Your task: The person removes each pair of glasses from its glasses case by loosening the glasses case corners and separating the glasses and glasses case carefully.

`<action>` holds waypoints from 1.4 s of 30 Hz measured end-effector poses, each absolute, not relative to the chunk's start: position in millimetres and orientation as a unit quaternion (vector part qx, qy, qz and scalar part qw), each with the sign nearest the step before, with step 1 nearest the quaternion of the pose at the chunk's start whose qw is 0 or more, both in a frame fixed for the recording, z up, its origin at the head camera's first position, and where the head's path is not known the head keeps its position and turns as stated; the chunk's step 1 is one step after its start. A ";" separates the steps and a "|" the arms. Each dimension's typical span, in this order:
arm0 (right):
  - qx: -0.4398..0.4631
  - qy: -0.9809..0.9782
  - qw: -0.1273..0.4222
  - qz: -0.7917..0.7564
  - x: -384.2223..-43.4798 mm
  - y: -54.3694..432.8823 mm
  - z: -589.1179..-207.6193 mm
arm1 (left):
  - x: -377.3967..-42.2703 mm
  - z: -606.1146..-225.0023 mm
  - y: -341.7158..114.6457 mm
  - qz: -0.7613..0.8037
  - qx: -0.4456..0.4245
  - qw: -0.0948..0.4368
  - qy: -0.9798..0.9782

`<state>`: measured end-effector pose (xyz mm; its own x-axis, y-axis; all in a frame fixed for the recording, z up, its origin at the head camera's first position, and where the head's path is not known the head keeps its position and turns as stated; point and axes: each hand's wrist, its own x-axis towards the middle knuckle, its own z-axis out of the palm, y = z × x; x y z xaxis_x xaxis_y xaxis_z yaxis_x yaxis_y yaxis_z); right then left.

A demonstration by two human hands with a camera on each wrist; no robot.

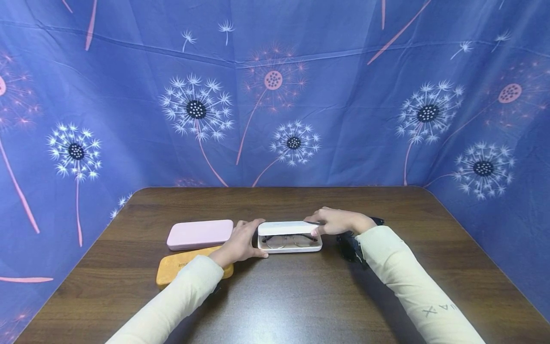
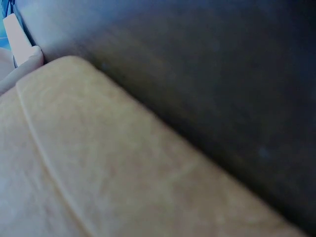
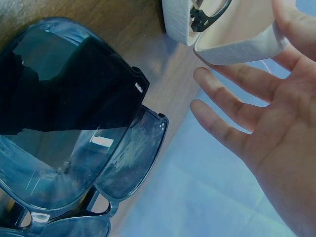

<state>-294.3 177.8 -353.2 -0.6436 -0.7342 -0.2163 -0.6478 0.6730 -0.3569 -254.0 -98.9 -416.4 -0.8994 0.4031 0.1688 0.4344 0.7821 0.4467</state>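
Note:
A white glasses case (image 1: 290, 249) lies on the table with its lid (image 1: 283, 228) partly raised. Inside it rests a pair of thin-framed eyeglasses (image 1: 279, 242), part of whose dark frame (image 3: 201, 20) shows in the right wrist view. My right hand (image 1: 337, 221) pinches the lid at its right end between thumb and index finger; its other fingers spread out behind the lid. At the case's left end, my left hand (image 1: 241, 242) grips it, thumb at the front corner and fingers at the back. The left wrist view mostly shows an orange case (image 2: 128, 158) under that wrist.
To the left, a closed pink case (image 1: 200, 233) lies behind the orange case, which is partly covered by my left forearm. Dark sunglasses (image 3: 69, 94) overlap one another beneath my right wrist. A blue dandelion-print cloth (image 1: 343, 157) hangs along the table's far edge.

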 end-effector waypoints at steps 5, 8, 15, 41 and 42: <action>-0.394 0.887 0.190 -0.146 -297.0 178.1 -353.5 | -254.1 -417.0 -98.4 -0.243 -0.215 0.027 -0.945; -0.394 0.885 0.195 -0.153 -297.5 178.7 -353.8 | -254.4 -418.0 -98.7 -0.242 -0.213 0.025 -0.946; -0.390 0.883 0.203 -0.167 -298.3 180.0 -355.7 | -253.1 -418.8 -98.4 -0.242 -0.206 0.022 -0.948; -0.348 0.897 0.142 -0.234 -307.5 186.0 -359.1 | -253.3 -418.6 -95.4 -0.253 -0.176 0.029 -0.951; -0.347 0.899 0.130 -0.234 -306.9 186.2 -359.9 | -253.4 -418.5 -95.2 -0.253 -0.176 0.028 -0.951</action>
<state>-306.9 186.2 -359.9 -0.7253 -0.6847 -0.0708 -0.5635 0.6496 -0.5103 -253.4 -95.2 -418.5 -0.9367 0.3205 0.1414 0.3484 0.8105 0.4709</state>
